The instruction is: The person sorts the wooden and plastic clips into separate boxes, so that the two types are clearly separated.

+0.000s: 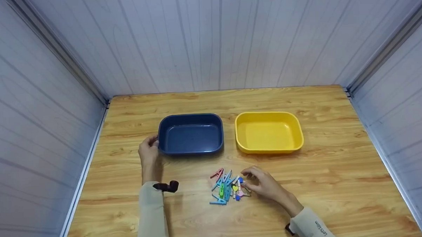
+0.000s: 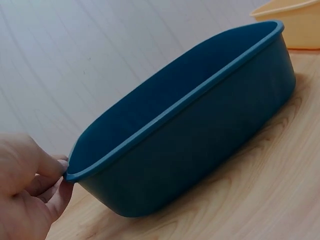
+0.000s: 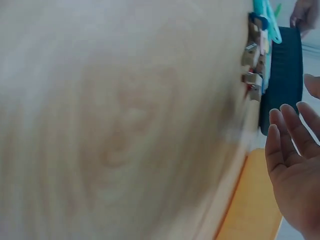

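Observation:
My left hand point(image 1: 149, 148) pinches the left rim of a dark blue plastic bin point(image 1: 191, 150). In the left wrist view, that hand point(image 2: 30, 185) has thumb and fingers at the near corner of the bin's lip. A small pile of clothespins point(image 1: 222, 190), in blue, green and red, lies on the table below the bins. Against its right side lie small wooden clips point(image 1: 235, 188) with heart shapes. Just right of these clips my right hand point(image 1: 264, 183) hovers with fingers loosely bent and nothing held. The right wrist view shows its fingers apart from the clips point(image 3: 254, 55).
A yellow plastic bin point(image 1: 270, 151) stands right of the blue one, with a small gap between them. Both rest on a wood-grain table point(image 1: 339, 184). Pale panels point(image 1: 208, 41) wall the back and both sides.

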Tool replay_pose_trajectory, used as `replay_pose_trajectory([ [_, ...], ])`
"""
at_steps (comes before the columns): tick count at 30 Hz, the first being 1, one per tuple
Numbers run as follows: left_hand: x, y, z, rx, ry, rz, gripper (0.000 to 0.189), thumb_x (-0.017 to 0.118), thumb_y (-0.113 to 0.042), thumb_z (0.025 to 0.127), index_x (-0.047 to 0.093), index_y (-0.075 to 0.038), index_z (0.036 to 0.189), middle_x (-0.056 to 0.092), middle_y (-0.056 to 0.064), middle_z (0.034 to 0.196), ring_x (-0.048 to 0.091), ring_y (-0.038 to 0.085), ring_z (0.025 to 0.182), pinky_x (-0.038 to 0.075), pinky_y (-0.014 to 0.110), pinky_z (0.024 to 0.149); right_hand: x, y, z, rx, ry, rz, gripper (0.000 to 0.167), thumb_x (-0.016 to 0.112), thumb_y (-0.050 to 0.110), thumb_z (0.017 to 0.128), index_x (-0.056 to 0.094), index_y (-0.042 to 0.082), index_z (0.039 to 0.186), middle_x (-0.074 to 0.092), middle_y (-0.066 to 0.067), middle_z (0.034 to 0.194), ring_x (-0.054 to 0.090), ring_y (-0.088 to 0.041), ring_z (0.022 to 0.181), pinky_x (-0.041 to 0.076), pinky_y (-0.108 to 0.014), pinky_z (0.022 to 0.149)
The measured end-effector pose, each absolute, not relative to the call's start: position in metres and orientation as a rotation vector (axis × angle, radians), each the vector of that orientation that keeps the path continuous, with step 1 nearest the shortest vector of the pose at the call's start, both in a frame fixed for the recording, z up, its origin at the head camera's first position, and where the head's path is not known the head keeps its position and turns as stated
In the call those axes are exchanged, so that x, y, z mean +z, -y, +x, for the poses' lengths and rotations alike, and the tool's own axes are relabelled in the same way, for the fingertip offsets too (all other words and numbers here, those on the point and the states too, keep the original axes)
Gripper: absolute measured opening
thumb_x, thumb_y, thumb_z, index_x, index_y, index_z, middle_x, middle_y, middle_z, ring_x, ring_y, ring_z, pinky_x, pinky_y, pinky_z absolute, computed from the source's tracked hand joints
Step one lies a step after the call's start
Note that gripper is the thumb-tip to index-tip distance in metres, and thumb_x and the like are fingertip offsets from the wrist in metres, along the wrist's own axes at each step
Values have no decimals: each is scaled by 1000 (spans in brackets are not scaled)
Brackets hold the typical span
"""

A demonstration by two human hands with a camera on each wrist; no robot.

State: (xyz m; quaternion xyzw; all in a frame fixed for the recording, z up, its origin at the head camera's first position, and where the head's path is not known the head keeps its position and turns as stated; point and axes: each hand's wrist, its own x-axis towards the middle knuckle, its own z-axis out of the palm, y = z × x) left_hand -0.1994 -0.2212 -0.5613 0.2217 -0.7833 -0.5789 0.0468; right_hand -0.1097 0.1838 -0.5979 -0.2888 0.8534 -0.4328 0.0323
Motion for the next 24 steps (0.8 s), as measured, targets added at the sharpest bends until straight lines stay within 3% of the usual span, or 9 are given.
replay_pose_trajectory([
  [5,-560,222,-202,-1732,2429,688,29,47,-1,97,59,2,123,60,20,122,55,27,112,45,36,95,-606,-187,-107,-1290,-2632,-869,29,70,15,87,63,6,114,64,-3,106,61,-17,94,51,-32,82],
  [17,-560,224,-204,-1670,2461,684,28,49,0,95,61,2,120,63,20,120,56,27,108,45,34,91,-615,-189,-103,-1250,-2698,-862,17,68,0,84,67,6,100,65,-4,95,61,-13,84,53,-26,74],
  [24,-559,224,-202,-1721,2443,670,29,49,0,96,59,4,123,60,21,123,56,28,113,45,34,94,-618,-185,-100,-1243,-2791,-847,14,69,2,83,69,7,96,65,-1,91,59,-9,82,52,-26,72],
])
